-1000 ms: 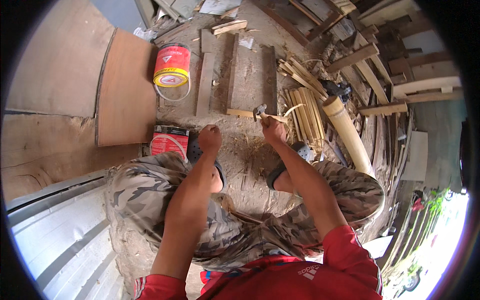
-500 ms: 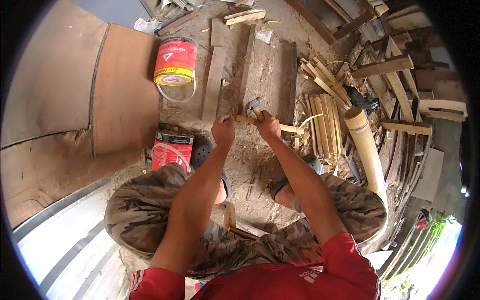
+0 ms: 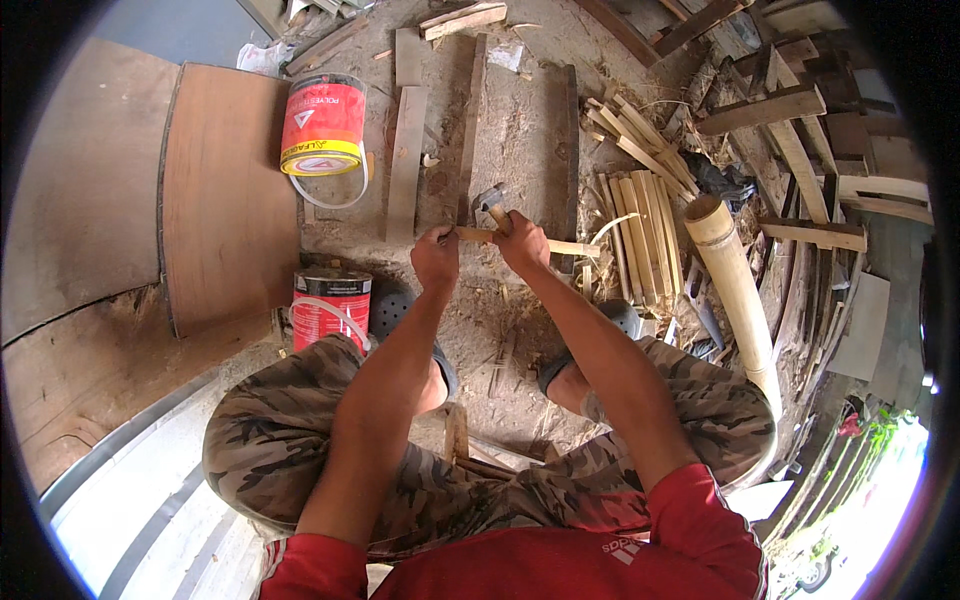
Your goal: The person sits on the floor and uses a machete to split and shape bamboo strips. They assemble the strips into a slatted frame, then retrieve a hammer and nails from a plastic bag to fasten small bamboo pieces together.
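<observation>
My left hand is closed at the left end of a narrow bamboo strip, seemingly pinching it. A hammer with a grey metal head and pale wooden handle is gripped in my right hand, head pointing up and away from me. The strip runs behind the fingers of that same hand and comes out on its right; whether the right hand also grips the strip is hidden. Both hands are close together over the dirt floor, between and beyond my feet.
Split bamboo strips lie stacked at right, beside a thick bamboo pole. Red paint cans stand at left by brown wooden panels. Flat planks lie on the floor ahead. Timber scraps crowd the far right.
The whole view has shifted slightly, so the floor things appear farther left. Both hands keep their hold, with the hammer and strip in nearly the same pose.
</observation>
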The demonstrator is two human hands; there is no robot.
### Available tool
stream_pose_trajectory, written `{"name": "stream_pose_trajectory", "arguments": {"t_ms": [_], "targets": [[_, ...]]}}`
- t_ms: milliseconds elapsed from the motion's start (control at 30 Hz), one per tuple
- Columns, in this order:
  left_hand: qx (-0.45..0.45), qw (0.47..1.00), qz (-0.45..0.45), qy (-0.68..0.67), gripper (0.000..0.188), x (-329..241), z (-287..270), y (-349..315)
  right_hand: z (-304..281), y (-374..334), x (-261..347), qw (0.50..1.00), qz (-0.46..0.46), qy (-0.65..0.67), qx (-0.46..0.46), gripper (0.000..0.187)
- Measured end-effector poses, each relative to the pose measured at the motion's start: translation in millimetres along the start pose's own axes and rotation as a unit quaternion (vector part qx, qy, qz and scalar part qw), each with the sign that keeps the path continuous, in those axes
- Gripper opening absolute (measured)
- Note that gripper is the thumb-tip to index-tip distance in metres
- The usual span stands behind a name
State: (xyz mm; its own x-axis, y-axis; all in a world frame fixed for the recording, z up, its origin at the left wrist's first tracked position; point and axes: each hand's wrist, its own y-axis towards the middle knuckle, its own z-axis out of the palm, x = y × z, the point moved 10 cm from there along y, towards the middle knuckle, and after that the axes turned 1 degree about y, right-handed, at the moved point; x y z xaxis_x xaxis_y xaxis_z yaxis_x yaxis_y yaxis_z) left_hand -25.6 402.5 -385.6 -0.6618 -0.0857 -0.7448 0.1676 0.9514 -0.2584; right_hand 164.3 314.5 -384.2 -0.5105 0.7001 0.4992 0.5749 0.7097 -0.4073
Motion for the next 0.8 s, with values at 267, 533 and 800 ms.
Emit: {"name": "stream_pose_trajectory", "arguments": {"t_ms": [267,533,800], "targets": [[-0.002,1.0,0.0,-0.008,0.026,2.9,0.7,2.2,-0.2,3.9,1.6,1.0,0.008,-0.021,0.002,0.034],[0.012,0.998,0.028,0.06,0.028,3.1,6.5,10.9,0.9,0.5,1.8,1.0,0.012,-0.013,0.006,0.034],[0.017,0.992,0.093,0.085,0.023,2.6,14.7,23.6,7.3,2.8,-3.4,0.999,0.029,-0.016,0.004,0.037]]}}
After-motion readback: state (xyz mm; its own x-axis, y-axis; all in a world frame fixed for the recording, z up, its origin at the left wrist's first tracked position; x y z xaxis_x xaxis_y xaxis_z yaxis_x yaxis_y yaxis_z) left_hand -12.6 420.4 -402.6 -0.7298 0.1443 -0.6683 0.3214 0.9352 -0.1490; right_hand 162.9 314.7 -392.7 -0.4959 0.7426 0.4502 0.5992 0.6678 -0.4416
